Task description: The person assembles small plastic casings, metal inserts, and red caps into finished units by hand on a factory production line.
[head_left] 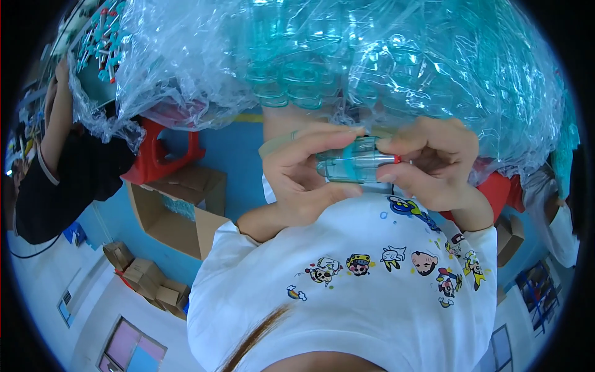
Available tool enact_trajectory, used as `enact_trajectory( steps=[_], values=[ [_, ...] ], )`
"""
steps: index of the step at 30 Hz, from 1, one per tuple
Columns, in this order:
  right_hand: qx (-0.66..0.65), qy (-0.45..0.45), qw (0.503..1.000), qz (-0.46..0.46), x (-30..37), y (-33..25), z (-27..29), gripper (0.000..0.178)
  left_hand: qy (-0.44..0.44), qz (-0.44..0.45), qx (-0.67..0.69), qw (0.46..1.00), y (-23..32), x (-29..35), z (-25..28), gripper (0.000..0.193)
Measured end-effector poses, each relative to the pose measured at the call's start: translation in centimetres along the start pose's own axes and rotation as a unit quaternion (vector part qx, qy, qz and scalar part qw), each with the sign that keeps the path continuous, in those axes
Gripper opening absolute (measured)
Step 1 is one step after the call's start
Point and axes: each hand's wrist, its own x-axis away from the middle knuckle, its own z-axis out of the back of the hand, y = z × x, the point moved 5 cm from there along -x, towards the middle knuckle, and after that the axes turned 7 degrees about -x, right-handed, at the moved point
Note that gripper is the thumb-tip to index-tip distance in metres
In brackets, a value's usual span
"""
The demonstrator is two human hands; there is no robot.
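Note:
In front of my chest, both hands hold one small clear teal plastic case (348,165), lying sideways. My left hand (299,166) is closed around its left end, with fingertips above and thumb below. The thumb and index finger of my right hand (439,160) pinch its right end from above and below. Between those fingertips shows a slim silver rod (385,159) with a red end, pointing toward my right palm. Whether the rod is fixed inside the case I cannot tell. Just beyond my hands, many similar clear teal plastic pieces (297,77) lie under crinkled clear plastic film (186,62).
At upper left is a tray (99,87) of teal parts with silver rods and red ends, near another person's arm (57,127). A red stool (158,152) and an open cardboard box (162,217) stand on the blue floor. More cartons (144,277) sit farther left. Another person's sleeve (563,235) shows at right.

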Motion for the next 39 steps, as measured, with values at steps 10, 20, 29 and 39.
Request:
enact_trajectory(
  steps=[10,20,29,39],
  values=[
    [-0.103,0.012,0.994,-0.046,0.3,1.3,-0.7,0.032,0.029,-0.003,0.099,0.995,-2.4,-0.3,0.5,0.057],
    [0.032,0.010,0.998,0.057,0.2,0.2,-0.4,0.026,0.040,0.059,0.155,0.985,-2.9,-0.2,0.4,0.060],
    [0.091,0.013,0.988,0.128,-0.3,-1.9,0.2,0.022,0.009,0.002,0.119,0.993,-1.3,-1.9,-0.3,0.060],
    [-0.019,0.065,0.995,0.077,-2.2,-4.2,2.1,0.017,-0.065,-0.087,0.044,0.993,1.4,-6.3,-1.8,0.065]
  ],
)
